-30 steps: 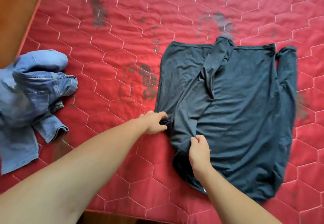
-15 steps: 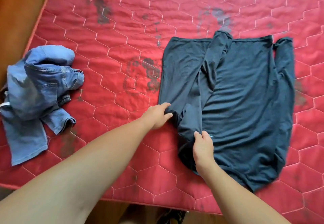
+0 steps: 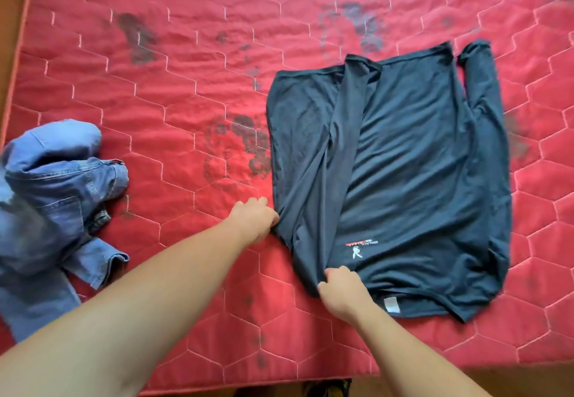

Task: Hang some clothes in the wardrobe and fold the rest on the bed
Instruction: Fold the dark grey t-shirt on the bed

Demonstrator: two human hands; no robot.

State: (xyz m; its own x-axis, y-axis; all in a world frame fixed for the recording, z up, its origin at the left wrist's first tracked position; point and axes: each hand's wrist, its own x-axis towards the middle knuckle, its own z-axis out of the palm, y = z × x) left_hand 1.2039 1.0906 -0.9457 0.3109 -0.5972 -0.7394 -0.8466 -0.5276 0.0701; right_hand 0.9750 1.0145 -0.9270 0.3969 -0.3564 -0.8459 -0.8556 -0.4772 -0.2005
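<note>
Dark shirt (image 3: pixel 419 163), small print (image 3: pixel 362 246) illegible.

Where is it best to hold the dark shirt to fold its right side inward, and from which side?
Grip the dark shirt at its right edge, probably near the shoulder, coming from the right. That edge lies flat and free on the mattress, with the right sleeve stretched along it.

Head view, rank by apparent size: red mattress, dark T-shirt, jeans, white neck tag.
1. mattress
2. dark T-shirt
3. jeans, cut off by the frame edge, so their full size is unsure
4. white tag
</note>
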